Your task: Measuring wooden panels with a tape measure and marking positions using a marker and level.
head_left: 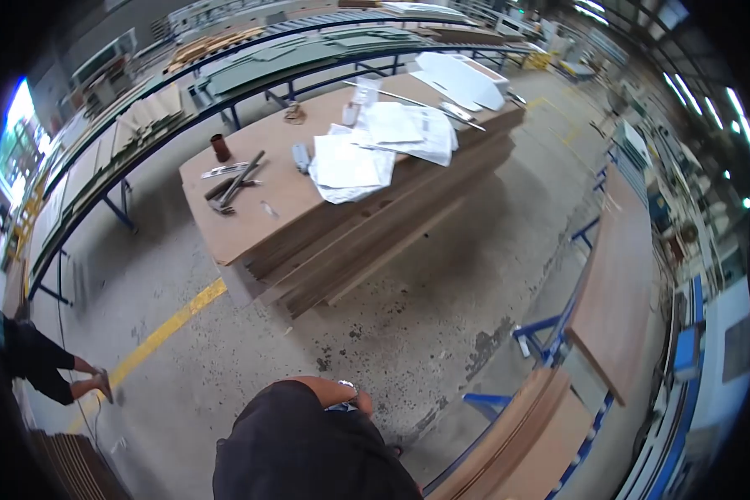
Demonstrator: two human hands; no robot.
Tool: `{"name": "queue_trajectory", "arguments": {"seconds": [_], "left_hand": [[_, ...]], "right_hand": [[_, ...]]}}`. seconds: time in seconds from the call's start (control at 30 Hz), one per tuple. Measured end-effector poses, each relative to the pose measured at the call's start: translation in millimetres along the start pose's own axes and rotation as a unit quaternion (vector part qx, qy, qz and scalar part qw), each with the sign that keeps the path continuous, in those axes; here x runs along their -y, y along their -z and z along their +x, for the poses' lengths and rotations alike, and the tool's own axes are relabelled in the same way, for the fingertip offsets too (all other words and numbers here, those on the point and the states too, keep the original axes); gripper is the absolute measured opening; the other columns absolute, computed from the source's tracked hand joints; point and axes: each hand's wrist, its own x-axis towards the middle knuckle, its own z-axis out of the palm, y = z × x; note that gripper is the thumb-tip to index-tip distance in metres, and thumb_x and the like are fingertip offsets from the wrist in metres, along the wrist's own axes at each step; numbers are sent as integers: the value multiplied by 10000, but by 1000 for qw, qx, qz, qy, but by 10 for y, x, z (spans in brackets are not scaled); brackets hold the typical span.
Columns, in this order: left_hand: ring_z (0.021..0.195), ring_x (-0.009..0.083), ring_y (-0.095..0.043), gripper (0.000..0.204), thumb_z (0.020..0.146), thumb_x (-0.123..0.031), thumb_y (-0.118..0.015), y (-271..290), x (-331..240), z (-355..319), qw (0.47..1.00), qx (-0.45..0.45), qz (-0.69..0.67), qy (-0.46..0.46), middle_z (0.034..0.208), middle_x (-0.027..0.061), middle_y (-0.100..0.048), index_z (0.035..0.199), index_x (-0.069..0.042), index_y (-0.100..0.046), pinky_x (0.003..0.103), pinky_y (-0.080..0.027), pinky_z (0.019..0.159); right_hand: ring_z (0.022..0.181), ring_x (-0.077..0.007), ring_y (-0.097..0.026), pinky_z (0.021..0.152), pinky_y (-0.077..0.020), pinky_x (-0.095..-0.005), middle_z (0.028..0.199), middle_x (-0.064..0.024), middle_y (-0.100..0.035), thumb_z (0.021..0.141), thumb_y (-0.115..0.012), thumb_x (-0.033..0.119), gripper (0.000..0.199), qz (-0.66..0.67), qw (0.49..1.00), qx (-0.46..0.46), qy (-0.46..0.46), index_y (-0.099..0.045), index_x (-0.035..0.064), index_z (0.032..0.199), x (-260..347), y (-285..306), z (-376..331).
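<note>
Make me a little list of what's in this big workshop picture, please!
place: workshop with concrete floor
middle: stack of wooden boards
on the stack: white papers, dark hand tools, small brown cup
person's arm: bent forearm with wristwatch; hands hidden
floor mark: yellow line
right side: boards on blue racks

A stack of brown boards [342, 225] carries loose white papers [350, 162] and a dark cup [220, 147]; a yellow line [162, 333] crosses the concrete floor [442, 292]
</note>
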Motion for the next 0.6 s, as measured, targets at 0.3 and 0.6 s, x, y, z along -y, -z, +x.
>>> {"name": "queue_trajectory", "arguments": {"seconds": [0.3,0.6], "left_hand": [[855,338,-674,567,858,-576,-573,671,808,-740,939,-206,-171,216,919,221,-701,941,-39,-735,447,-515,786],[669,141,-688,223,863,-256,-688,3070,1421,-1632,417,-615,-655,138,743,96,-719,954,-65,-758,345,-542,628]], "right_hand": [[990,-260,-609,854,-507,-369,1047,-144,-640,947,-542,196,215,-391,891,-214,80,-625,66,1098,549,-637,1715],[937,-240,-612,832,-507,-387,990,-124,-630,879,-606,183,163,-703,604,-371,55,-622,57,982,1309,-2272,4026]]}}
